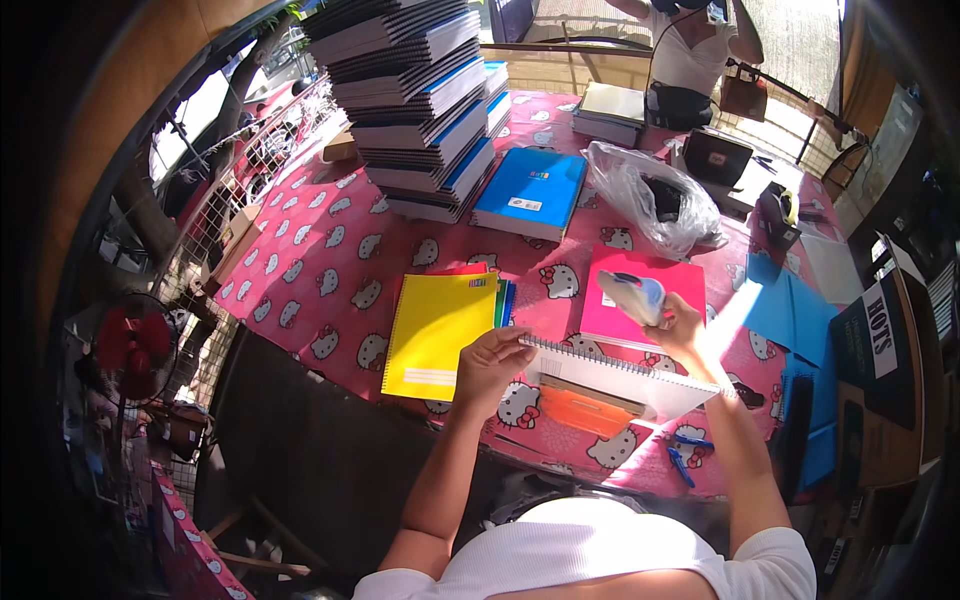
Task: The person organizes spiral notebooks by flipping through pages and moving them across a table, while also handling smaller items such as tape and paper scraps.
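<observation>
My left hand (492,362) is closed on one corner of a white-paged spiral notebook (676,398), pinching it near the coil. The notebook is held up almost edge-on, its far end by my right forearm. My right hand (679,328) grips a rounded white and blue object (636,297), blurred, its kind unclear. Under it lies a pink notebook (648,272). A yellow spiral notebook (432,335) rests left of my left hand, over other coloured notebooks. Something flat and orange (588,408) shows below the held notebook. Blue-handled scissors (683,458) lie near the table's front edge.
A tall stack of notebooks (412,110) stands at the back left, beside a pile with a blue cover (530,190). Behind are a clear plastic bag (655,200) and a black box (716,158). Blue sheets (790,310) and a carton (885,345) stand right. Another person (695,55) is beyond.
</observation>
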`<state>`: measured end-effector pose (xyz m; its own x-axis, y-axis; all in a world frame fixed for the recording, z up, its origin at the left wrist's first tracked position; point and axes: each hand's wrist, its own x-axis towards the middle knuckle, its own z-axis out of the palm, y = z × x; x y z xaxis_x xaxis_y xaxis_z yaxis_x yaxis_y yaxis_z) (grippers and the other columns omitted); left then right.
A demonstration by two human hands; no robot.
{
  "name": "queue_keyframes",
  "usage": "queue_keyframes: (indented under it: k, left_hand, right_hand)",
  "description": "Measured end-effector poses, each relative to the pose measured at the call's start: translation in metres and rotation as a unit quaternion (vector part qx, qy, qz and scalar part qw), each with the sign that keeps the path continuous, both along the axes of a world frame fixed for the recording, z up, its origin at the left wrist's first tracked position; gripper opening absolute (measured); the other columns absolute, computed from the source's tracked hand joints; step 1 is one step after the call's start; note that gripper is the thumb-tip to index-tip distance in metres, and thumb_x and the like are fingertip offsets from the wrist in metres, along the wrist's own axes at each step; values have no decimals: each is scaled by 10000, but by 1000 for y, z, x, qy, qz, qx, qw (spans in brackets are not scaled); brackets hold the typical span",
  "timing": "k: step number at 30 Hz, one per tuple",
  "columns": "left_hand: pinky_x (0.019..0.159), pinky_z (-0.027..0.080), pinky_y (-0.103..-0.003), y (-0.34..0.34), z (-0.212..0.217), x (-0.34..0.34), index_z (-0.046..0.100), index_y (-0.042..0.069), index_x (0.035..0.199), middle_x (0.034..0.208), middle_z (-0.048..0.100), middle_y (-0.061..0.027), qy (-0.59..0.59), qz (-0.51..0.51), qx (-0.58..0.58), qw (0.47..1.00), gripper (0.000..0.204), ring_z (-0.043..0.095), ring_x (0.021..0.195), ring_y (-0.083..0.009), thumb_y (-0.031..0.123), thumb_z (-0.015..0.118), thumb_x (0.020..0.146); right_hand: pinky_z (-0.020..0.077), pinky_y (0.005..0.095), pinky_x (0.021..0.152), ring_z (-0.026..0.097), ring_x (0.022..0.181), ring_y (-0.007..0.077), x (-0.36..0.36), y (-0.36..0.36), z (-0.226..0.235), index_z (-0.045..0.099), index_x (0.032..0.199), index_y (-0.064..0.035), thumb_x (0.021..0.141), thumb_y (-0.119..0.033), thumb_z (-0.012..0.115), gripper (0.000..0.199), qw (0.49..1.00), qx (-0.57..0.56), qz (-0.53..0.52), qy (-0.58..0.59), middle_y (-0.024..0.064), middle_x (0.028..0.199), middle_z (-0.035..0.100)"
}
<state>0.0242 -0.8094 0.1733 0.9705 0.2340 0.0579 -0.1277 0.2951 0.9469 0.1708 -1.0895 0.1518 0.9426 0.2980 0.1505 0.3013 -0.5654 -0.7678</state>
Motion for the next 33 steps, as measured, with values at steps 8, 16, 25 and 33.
queue_keyframes:
  k: [8, 16, 25, 33]
  left_hand:
    - [894, 431, -290, 17, -17, 24, 640, 54, 986, 1004, 659, -60, -50, -96, -2, 994, 195, 586, 977, -136, 103, 724, 817]
    - [863, 473, -276, 4, -14, 41, 620, 28, 951, 1035, 655, -101, -81, -111, 9, 990, 183, 606, 953, -137, 4, 717, 798]
    - [721, 560, -275, -103, 70, 12, 600, -13, 875, 938, 658, -140, -335, 17, 289, 897, 176, 673, 878, -197, -104, 696, 760]
    - [725, 551, -272, -129, 79, 1, 614, -25, 903, 909, 658, -155, -369, 16, 350, 861, 301, 677, 833, -201, -200, 614, 657]
  right_hand:
    - [427, 451, 914, 510, 1113, 372, -86, -185, -73, 502, 1154, -36, 739, -208, 740, 508, 929, -276, -239, -63, 183, 1229, 533]
    - [350, 508, 955, 455, 1144, 372, -223, -100, -73, 470, 1226, 23, 801, -346, 664, 595, 911, -381, -119, -98, 181, 1230, 493]
    - [451, 396, 811, 541, 931, 322, -234, -53, 101, 524, 1180, -38, 764, -99, 712, 461, 988, 0, -38, -151, 165, 1045, 542]
    - [443, 401, 832, 532, 963, 319, -213, -19, 134, 540, 1206, -32, 708, -93, 744, 541, 964, -60, -93, -240, 166, 1054, 556]
